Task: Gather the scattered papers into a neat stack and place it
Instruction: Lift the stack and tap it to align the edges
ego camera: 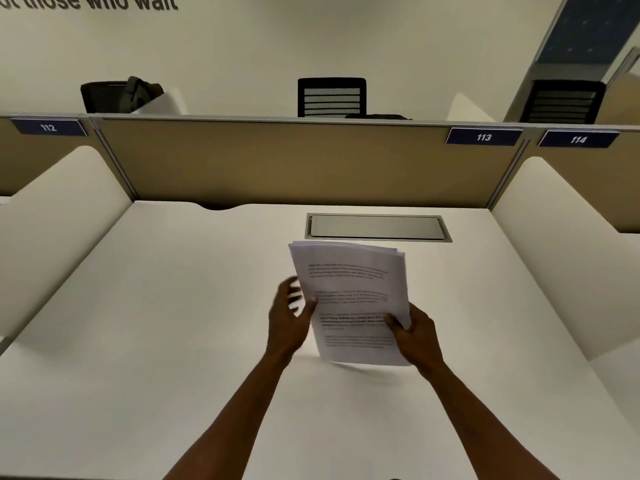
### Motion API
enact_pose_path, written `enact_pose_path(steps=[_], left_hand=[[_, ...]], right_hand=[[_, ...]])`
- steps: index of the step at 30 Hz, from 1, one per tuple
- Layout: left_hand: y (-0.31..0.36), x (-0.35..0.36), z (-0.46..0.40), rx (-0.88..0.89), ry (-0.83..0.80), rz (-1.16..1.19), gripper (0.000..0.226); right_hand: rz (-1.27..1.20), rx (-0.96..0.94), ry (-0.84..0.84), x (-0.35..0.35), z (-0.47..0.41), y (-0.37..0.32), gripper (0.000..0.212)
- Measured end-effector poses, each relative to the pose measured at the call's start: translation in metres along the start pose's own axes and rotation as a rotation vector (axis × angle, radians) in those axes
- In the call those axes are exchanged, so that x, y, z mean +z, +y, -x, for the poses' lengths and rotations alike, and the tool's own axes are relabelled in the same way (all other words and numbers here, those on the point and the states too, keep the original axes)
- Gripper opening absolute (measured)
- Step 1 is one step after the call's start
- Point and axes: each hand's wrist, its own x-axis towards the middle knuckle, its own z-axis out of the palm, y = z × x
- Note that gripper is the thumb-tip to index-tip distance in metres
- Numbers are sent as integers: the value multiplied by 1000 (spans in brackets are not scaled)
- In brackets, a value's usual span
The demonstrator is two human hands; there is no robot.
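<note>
- We hold the papers [349,299] upright over the middle of the surface [138,341], printed side facing us, with the bottom edge just above or resting on the top; we cannot tell which.
- Our right hand [415,336] has its grip closed on the lower right corner of the papers, thumb on the front sheet and fingers behind.
- Our left hand [289,318] sits at the left edge of the papers with its grip open, fingers spread and blurred. The thumb appears to touch the edge, but it does not clamp the sheets.
- The gathering looks done: we see no loose sheets anywhere else on the surface, so every page in view is in our hands.
- The squaring is not finished. The top edges are fanned, with several sheet corners stepping out at the upper right, and the bundle leans a little.
- What is left, as we judge it, is to tap the edges flush with the left hand guiding the side, then lay the papers flat.
- The place is open to us. The surface is bare around the papers, with only the metal cable hatch [377,227] set into it just behind the papers, below the partition [277,161].
- The risk we see is a one-corner hold: loose sheets could slide out if we tip the papers before the left hand closes.
</note>
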Motion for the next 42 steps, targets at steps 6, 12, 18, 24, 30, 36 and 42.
enact_pose_path(steps=[6,12,18,24,30,36,42], left_hand=[[79,-27,-33,472,-11,-409,83],[104,-29,-52,420,-320,-420,41],[77,-39,-45,322,-260,-228,12],[39,-60,-36,12,-191,144,10],[19,-51,-27,-98,-194,233,10],[-4,-54,-18,-115,-216,286,13],[-36,-45,-4,-225,-164,265,23]], right_hand=[[317,-186,-98,-29,-23,-38,24],[524,-297,-254,-38,-36,-76,21],[540,-162,-472,-76,-47,-83,25],[-305,137,-501,-101,-33,-38,54],[-510,176,-337,-49,-14,-17,42],[-464,192,-198,-36,-5,3,39],[-412,306,-96,-12,11,33,28]])
